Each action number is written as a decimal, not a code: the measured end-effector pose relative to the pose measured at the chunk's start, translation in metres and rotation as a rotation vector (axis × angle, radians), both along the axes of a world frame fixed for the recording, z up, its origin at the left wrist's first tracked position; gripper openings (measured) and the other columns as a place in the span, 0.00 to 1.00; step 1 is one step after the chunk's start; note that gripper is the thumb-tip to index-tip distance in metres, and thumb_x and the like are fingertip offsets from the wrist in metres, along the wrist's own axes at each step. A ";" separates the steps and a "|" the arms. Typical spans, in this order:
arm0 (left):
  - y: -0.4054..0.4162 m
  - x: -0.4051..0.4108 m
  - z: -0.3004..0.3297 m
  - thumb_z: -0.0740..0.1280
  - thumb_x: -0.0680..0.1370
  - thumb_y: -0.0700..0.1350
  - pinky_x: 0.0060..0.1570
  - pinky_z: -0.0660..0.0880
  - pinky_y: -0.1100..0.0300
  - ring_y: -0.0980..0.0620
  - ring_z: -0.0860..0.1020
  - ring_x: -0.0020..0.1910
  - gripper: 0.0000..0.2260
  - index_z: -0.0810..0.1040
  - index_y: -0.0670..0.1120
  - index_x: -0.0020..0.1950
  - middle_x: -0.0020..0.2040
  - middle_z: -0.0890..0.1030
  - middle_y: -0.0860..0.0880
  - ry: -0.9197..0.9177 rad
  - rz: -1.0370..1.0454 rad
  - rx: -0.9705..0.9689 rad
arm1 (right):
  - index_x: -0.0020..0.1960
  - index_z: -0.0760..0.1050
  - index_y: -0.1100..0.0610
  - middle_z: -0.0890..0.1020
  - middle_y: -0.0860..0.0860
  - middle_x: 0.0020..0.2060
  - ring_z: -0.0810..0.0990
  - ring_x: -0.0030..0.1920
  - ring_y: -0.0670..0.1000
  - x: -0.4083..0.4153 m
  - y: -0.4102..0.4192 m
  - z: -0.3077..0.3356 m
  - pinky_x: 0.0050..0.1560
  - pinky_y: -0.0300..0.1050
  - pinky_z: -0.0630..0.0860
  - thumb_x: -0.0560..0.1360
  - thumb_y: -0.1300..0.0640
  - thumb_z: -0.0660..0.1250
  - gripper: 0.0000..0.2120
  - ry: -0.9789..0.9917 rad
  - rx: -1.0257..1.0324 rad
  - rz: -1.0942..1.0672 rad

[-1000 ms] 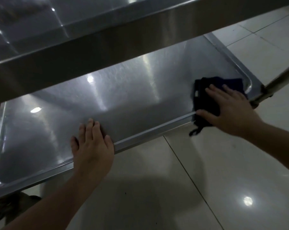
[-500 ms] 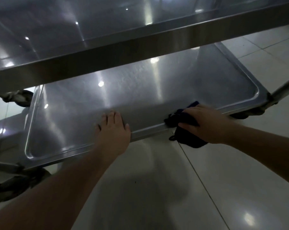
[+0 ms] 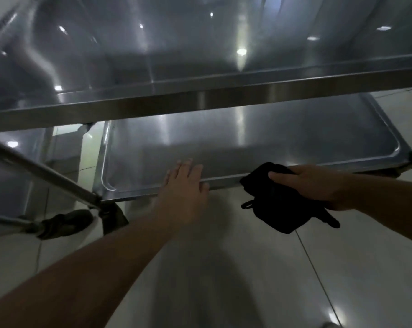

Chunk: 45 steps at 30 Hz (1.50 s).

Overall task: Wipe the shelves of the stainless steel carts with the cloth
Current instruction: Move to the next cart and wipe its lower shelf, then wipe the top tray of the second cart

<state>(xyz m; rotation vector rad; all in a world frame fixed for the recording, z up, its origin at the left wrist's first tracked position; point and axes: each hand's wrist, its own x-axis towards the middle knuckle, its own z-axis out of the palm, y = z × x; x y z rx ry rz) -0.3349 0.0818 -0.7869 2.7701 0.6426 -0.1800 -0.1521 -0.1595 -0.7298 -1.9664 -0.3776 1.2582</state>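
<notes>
Head view, L hand [image 3: 184, 183] flat on lower shelf [image 3: 259, 147] edge, R hand [image 3: 311, 183] gripping cloth [image 3: 278, 207]

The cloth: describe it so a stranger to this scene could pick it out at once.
Find the steel cart's lower shelf, the shallow rimmed tray beneath the upper shelf. Follow its near edge rightward to the right hand, which holds the cloth in its grip, mostly hanging off the edge over the pale floor tiles. It is the only soft, black, crumpled thing among shiny metal.

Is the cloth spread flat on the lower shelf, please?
No. The cloth hangs bunched off the shelf's front edge, gripped by the right hand.
</notes>
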 end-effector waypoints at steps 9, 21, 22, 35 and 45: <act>-0.008 -0.082 0.112 0.55 0.86 0.55 0.81 0.52 0.46 0.43 0.55 0.82 0.27 0.58 0.48 0.83 0.83 0.58 0.43 0.159 0.082 -0.205 | 0.58 0.81 0.56 0.88 0.54 0.42 0.87 0.40 0.53 -0.090 0.015 0.077 0.36 0.43 0.80 0.79 0.41 0.67 0.19 0.284 -0.101 -0.199; 0.001 -0.200 0.367 0.56 0.86 0.55 0.72 0.65 0.50 0.45 0.68 0.75 0.27 0.59 0.48 0.83 0.79 0.67 0.45 0.253 0.339 -0.423 | 0.53 0.80 0.45 0.87 0.51 0.50 0.87 0.49 0.54 -0.249 0.037 0.306 0.49 0.48 0.83 0.74 0.32 0.67 0.19 0.301 -0.282 -0.385; 0.003 -0.213 0.389 0.56 0.86 0.55 0.73 0.64 0.50 0.45 0.67 0.75 0.27 0.58 0.48 0.84 0.79 0.67 0.45 0.247 0.365 -0.444 | 0.53 0.80 0.46 0.87 0.52 0.50 0.86 0.50 0.55 -0.261 0.043 0.327 0.49 0.49 0.83 0.75 0.32 0.68 0.18 0.286 -0.291 -0.413; 0.091 -0.367 0.636 0.58 0.86 0.53 0.71 0.67 0.49 0.45 0.68 0.74 0.25 0.62 0.48 0.82 0.77 0.69 0.46 0.092 0.599 -0.509 | 0.60 0.79 0.49 0.85 0.53 0.52 0.84 0.52 0.56 -0.386 0.180 0.585 0.50 0.51 0.83 0.78 0.35 0.66 0.21 0.198 -0.215 -0.250; 0.160 -0.455 0.737 0.59 0.85 0.53 0.70 0.67 0.49 0.44 0.70 0.74 0.25 0.63 0.49 0.81 0.77 0.70 0.45 -0.096 0.831 -0.476 | 0.58 0.80 0.48 0.88 0.50 0.46 0.88 0.45 0.52 -0.446 0.274 0.696 0.40 0.49 0.84 0.79 0.40 0.67 0.15 0.296 0.004 -0.154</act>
